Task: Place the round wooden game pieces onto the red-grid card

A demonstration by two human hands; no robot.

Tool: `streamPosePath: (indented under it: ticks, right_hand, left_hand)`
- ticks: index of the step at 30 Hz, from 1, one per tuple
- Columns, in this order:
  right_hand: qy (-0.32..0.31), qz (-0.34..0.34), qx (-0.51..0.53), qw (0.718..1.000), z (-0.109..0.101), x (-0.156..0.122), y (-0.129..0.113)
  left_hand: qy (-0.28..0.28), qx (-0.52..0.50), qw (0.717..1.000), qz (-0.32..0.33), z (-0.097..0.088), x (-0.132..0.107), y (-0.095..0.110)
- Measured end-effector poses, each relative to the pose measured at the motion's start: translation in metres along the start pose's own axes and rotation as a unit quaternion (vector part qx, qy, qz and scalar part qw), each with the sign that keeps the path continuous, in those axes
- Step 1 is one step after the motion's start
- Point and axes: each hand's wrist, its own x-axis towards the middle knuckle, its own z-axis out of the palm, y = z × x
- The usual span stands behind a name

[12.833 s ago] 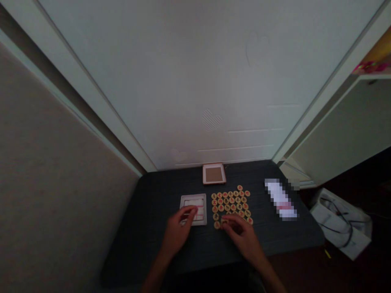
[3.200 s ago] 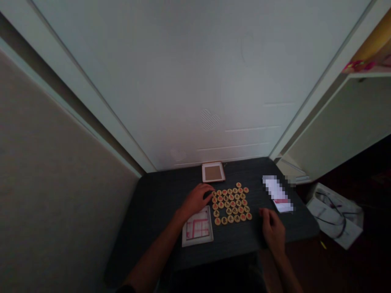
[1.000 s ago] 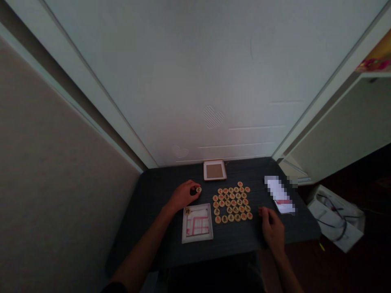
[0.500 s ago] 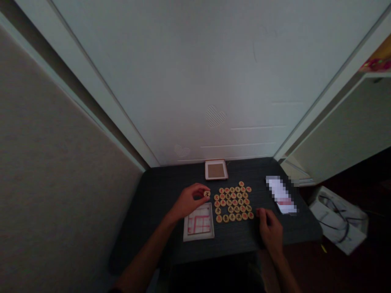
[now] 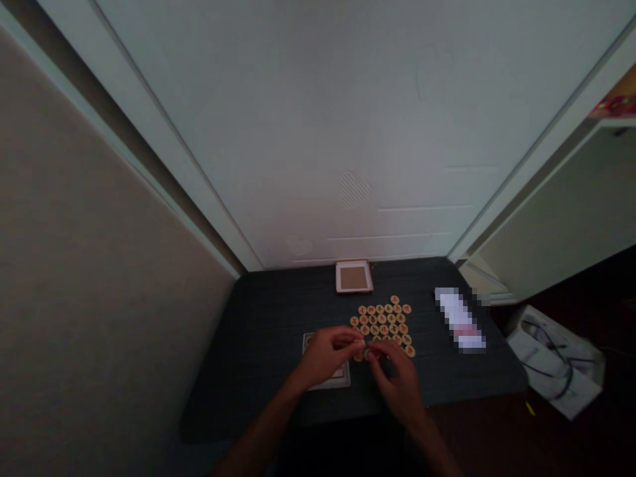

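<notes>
Both my hands meet at the lower left part of a grid of round wooden Chinese chess pieces point(image 5: 382, 328), marked in red and dark characters. My left hand point(image 5: 328, 356) is closed in a pinch, its fingertips over the left edge of the grid; what lies between them is hidden. Close beside it, the thumb and forefinger of my right hand point(image 5: 400, 383) pinch by the front row, and I cannot make out what they hold. Under my left hand is a shallow box point(image 5: 342, 383), partly covered. One round piece point(image 5: 309, 340) shows at its far left corner.
An open box lid point(image 5: 354, 278) lies at the back of the dark table point(image 5: 263, 331), near the white panel. To the right is a blurred-out bright phone-like object point(image 5: 460, 319). A white box with dark cables point(image 5: 556, 361) stands beyond the table's right edge.
My left hand has moved right and down from above the box to the grid, and the piece it pinched no longer shows there. My right hand has come left to join it.
</notes>
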Motion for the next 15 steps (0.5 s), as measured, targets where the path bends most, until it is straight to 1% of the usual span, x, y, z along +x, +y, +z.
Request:
streamPosePath:
  ticks: [3,5,10,15]
  right_hand:
    - [0.003,-0.007,0.001,1.0,0.0014,0.0028,-0.0016]
    - [0.006,-0.008,-0.002,1.0,0.0022,0.0035,-0.0014]
    - [0.014,-0.008,-0.012,1.0,0.0026,0.0041,-0.0002]
    - [0.016,-0.009,-0.009,1.0,0.0016,0.0049,0.0011]
  left_hand:
    - [0.017,-0.013,1.0,-0.008,0.0021,-0.0014,-0.0013]
    - [0.018,-0.012,1.0,-0.01,0.0029,-0.0023,-0.0023]
    - [-0.019,-0.002,1.0,-0.002,0.0038,-0.0062,-0.0029]
    - [-0.041,-0.04,0.998,-0.013,0.004,-0.0097,-0.0025]
